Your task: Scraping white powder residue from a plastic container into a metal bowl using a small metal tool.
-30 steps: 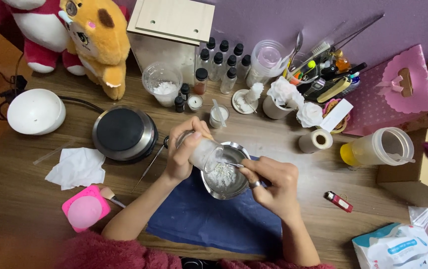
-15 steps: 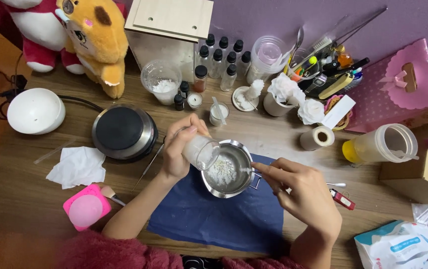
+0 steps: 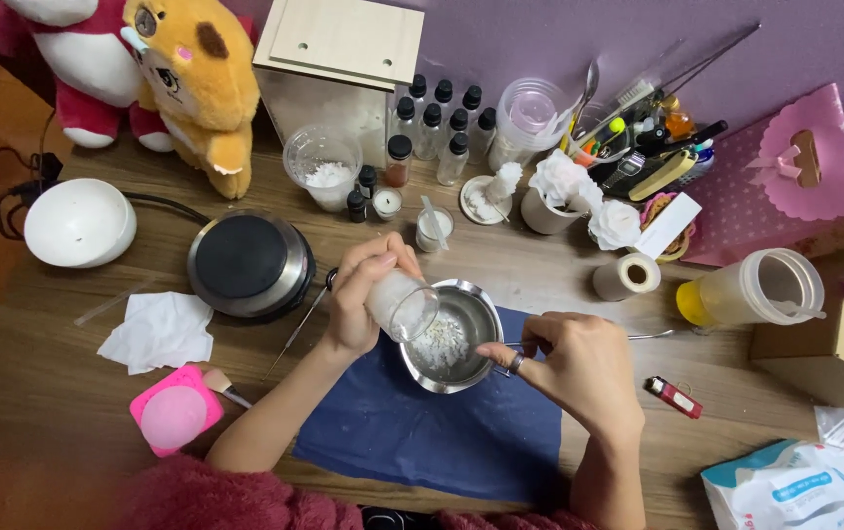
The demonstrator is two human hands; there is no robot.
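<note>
L hand (image 3: 358,294) fingers grip clear glass jar (image 3: 402,304), tipped over small steel pot (image 3: 449,336) w/ white flakes (image 3: 439,345) | R hand (image 3: 579,363) fingers pinch pot handle | on blue cloth (image 3: 422,432)

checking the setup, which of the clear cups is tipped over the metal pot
The small clear cup in the left hand; it tilts over the metal pot, while the cup of white flakes stands upright.

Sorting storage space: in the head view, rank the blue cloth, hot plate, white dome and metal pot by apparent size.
1. Blue cloth, partly covered.
2. Hot plate.
3. and 4. White dome and metal pot, held by the left hand and right hand, look alike.
</note>
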